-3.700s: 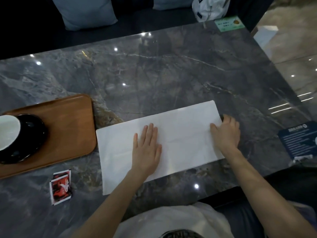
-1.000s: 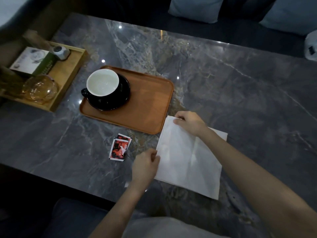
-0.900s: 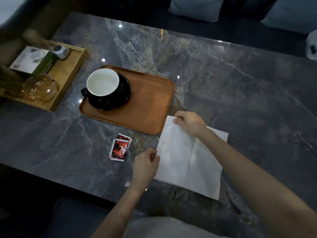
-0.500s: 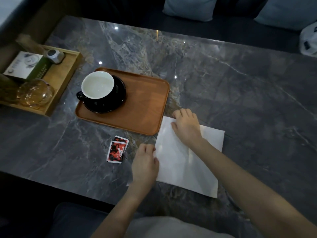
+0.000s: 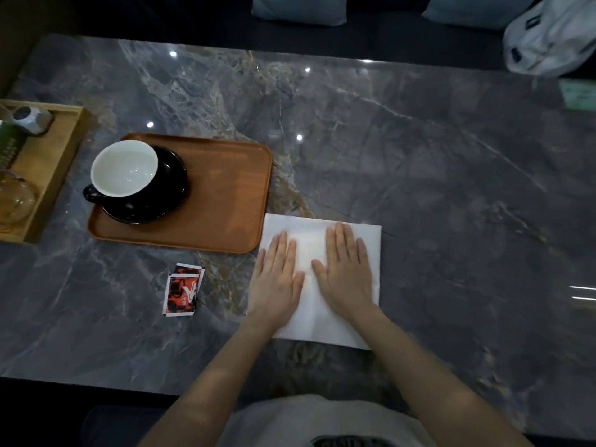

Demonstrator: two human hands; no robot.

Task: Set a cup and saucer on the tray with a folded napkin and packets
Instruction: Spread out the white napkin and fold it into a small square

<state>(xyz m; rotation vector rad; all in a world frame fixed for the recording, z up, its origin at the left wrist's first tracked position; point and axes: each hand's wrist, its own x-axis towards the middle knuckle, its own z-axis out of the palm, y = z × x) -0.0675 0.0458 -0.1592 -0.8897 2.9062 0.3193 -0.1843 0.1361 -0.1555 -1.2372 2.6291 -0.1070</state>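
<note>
- Lying flat on the grey marble table (image 5: 419, 156), the folded white napkin (image 5: 371, 253) made a near-square sheet, its slightly longer side running away from the person and its left edge just beside the tray's right rim.
- Both hands pressed down on it with fingers straight and together, gripping nothing: the left hand (image 5: 277, 285) covered the napkin's left part, the right hand (image 5: 346, 272) its middle, fingertips pointing away from the person.
- The brown wooden tray (image 5: 225, 195) held a black saucer (image 5: 174, 188) at its left end, with a black cup (image 5: 124, 169), white inside, on the saucer, handle towards the left.
- Two red packets (image 5: 182, 290) lay overlapped on the table, near the tray's front edge and left of the left hand.
- A lighter wooden box tray (image 5: 54, 162) at the far left held a glass dish (image 5: 14, 198) and a small grey object (image 5: 30, 119).
</note>
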